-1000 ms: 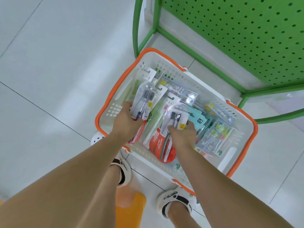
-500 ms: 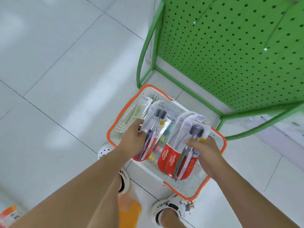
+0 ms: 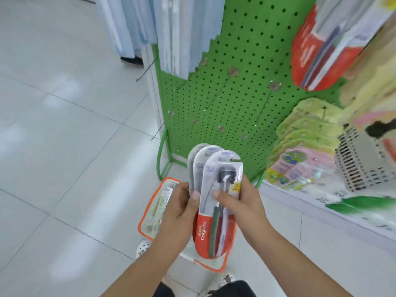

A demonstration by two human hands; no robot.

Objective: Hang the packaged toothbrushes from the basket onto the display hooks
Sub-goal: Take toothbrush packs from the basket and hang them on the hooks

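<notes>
Left hand: I see my left hand (image 3: 179, 207) gripping the fanned stack from its left side, thumb pressed on the front of a pack, fingers curled behind
Right hand: my right hand (image 3: 243, 203) grips the same stack from the right, thumb laid across the front pack
Packs: the clear-and-red blister packs of toothbrushes (image 3: 214, 200) stand upright between both hands, about three fanned out, rounded tops up, red Colgate cards at the bottom; the front one shows a dark-headed brush with a green handle
Basket: the white plastic basket with orange rim (image 3: 147, 207) sits on the floor directly below the packs, mostly hidden by my hands; pale packets lie in its left end
Floor: pale grey tiled floor (image 3: 64, 146) all round the basket
Display: the green perforated metal display panel (image 3: 246, 93) rises just beyond the basket, thin wire hooks (image 3: 216, 97) jutting from it, several bare
Hung stock: a red-and-clear pack (image 3: 317, 50) hangs upper right, blurred; yellow-green carded packs (image 3: 308, 129) hang lower right
</notes>
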